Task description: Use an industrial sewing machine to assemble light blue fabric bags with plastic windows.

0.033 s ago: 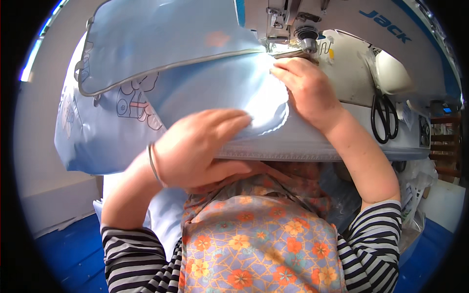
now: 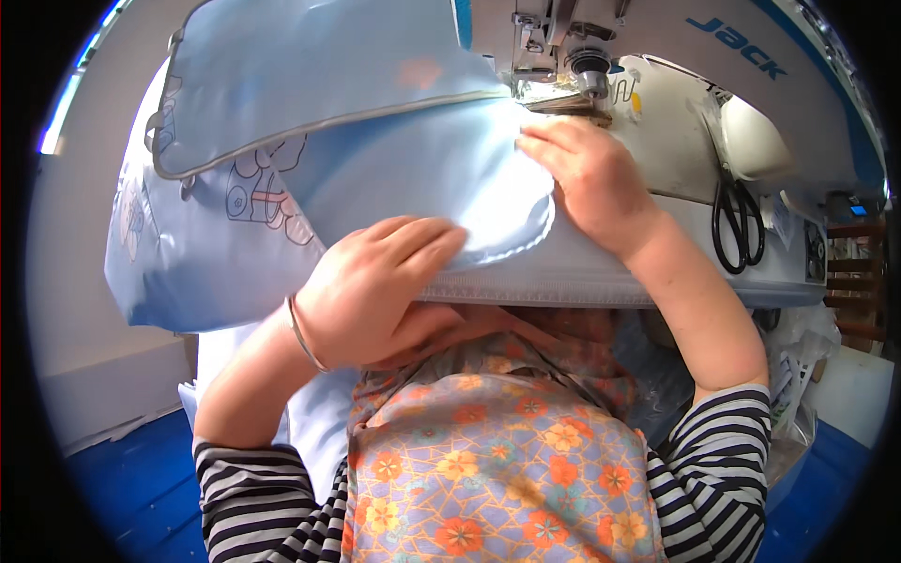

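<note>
A light blue fabric piece [image 2: 404,178] with a white scalloped edge lies in front of the sewing machine [image 2: 591,70], its far end by the needle area. My right hand [image 2: 591,178] is closed at its right edge, close to the presser foot, with the fabric at the fingertips. Over the near edge lies my left hand [image 2: 375,281], fingers extended and thumb apart, somewhat blurred. Farther back, a blue panel with grey binding [image 2: 319,66] overlaps the fabric. Printed cloth [image 2: 197,253] with line drawings hangs off at the left.
Black-handled scissors [image 2: 739,220] lie on the machine bed at the right. A clear ruler strip [image 2: 535,293] runs along the table's front edge. A clear plastic bag [image 2: 802,366] hangs at the right, and blue flooring shows below.
My left hand has drawn back slightly to the left, with its fingers a little more bent. My right hand and the fabric look nearly unchanged.
</note>
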Tool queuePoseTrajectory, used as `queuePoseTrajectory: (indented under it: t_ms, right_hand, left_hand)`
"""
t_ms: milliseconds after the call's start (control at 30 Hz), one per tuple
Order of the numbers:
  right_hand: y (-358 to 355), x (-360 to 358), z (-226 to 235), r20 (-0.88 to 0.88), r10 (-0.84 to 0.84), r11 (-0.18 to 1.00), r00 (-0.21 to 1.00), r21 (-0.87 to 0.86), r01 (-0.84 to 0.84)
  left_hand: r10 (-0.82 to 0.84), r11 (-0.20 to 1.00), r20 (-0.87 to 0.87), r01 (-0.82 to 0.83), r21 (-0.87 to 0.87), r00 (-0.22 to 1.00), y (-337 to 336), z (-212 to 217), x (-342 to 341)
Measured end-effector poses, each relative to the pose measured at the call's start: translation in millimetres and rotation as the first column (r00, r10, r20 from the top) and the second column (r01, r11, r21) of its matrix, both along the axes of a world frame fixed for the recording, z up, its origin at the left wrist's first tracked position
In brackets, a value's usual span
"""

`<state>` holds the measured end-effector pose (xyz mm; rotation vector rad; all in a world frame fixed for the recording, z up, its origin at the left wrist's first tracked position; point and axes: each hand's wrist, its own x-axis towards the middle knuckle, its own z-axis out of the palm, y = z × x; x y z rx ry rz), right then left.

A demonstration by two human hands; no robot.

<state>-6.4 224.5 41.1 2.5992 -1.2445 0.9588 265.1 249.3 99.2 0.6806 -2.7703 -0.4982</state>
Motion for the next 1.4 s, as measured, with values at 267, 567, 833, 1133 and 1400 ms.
queuePoseTrajectory:
  t_ms: [267, 567, 833, 1133, 1400]
  right_hand:
    - [39.0, 17.5, 2.0, -0.004, 0.019, 1.000, 1.000, -0.007, -0.019]
    - [43.0, 25.4, -1.1, -0.030, -0.025, 1.000, 0.999, -0.011, 0.025]
    - [25.1, 32.8, -3.5, -0.048, -0.047, 0.999, 0.998, -0.005, 0.047]
    - [19.7, 42.3, 0.6, -0.075, -0.121, 0.988, 0.990, 0.087, 0.128]
    - [14.4, 44.0, 4.3, -0.110, -0.143, 0.987, 0.984, 0.060, 0.150]
  left_hand:
    - [0.216, 0.851, 0.208, -0.079, -0.520, 0.954, 11.0, -27.1, 59.1]
    - [0.205, 0.836, 0.120, -0.110, -0.537, 0.971, -13.9, -37.4, 56.8]
    - [0.258, 0.830, 0.087, -0.175, -0.529, 0.962, -39.8, -46.2, 54.1]
    - [0.367, 0.784, 0.178, -0.200, -0.587, 0.913, -33.3, -41.3, 36.8]
    - [0.353, 0.838, 0.300, -0.156, -0.523, 0.886, -13.5, -28.7, 12.9]
